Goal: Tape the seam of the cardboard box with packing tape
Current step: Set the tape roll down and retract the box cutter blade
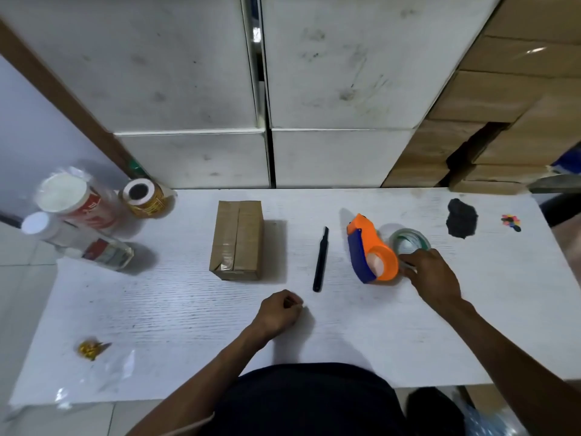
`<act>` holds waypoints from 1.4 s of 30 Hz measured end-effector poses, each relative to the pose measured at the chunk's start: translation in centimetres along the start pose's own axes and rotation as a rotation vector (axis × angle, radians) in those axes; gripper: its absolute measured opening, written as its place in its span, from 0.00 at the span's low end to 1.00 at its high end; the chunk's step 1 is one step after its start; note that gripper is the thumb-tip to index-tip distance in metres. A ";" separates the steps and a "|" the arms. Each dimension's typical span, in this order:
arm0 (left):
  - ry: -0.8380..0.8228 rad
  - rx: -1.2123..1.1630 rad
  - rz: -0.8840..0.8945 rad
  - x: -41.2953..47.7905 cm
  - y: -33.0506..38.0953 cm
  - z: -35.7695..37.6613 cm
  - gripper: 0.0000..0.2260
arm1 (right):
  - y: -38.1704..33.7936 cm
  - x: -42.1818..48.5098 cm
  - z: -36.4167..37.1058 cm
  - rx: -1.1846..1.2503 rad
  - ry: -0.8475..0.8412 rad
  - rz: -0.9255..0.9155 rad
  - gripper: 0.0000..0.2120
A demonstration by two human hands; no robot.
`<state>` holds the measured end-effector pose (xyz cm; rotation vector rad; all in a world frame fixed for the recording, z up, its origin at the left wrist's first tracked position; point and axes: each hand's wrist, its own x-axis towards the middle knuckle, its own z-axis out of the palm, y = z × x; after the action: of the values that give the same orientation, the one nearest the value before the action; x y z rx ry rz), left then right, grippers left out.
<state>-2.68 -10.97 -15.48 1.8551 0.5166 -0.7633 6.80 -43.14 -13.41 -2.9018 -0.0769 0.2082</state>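
Right hand (432,275) fingers closing on clear round tape roll (410,242), grip unclear; left hand (278,313) fisted, seemingly empty. Risk: knocking orange-and-blue plastic dispenser (371,253) just left; small brown cardboard box (237,240) unsteadied, beyond left hand.

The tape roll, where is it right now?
In the head view the tape roll lies on the table's right side, just right of the orange dispenser, with the right hand on its near edge.
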 end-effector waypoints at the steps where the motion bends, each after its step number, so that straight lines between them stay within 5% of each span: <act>1: -0.005 -0.001 0.000 0.0 0.1 0.0 0.06 | -0.5 -0.1 0.1 0.012 0.010 -0.002 0.09; 9: 0.022 -0.021 -0.038 -0.2 -0.1 -0.6 0.05 | -3.2 -0.6 -0.6 -0.051 0.014 0.057 0.22; 14: 0.053 -0.118 -0.059 -0.5 -0.2 -1.8 0.06 | -9.9 -4.7 -4.1 0.361 0.398 0.108 0.13; 17: 0.093 -0.154 -0.063 -1.1 -0.4 -2.3 0.08 | -16.1 -6.3 -2.8 0.399 0.238 0.023 0.10; 22: 0.147 -0.151 -0.052 -2.4 -1.0 -3.0 0.09 | -20.6 -3.2 3.0 -0.011 -0.246 0.145 0.30; 30: 0.164 -0.165 -0.038 -5.1 -2.4 -4.9 0.09 | -18.9 -0.8 7.4 -0.052 -0.260 0.268 0.17; 35: 0.153 -0.199 0.039 -6.2 -0.7 -6.7 0.08 | -19.8 -4.0 3.9 0.764 -0.176 0.272 0.10; 42: 0.081 -0.403 0.288 -10.9 7.3 -9.2 0.14 | -24.3 -10.3 -5.2 1.240 -0.311 0.042 0.15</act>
<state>-3.11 -5.35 -0.50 1.5414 0.4073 -0.3600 -3.51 -21.36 -1.41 -1.6243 0.0517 0.4932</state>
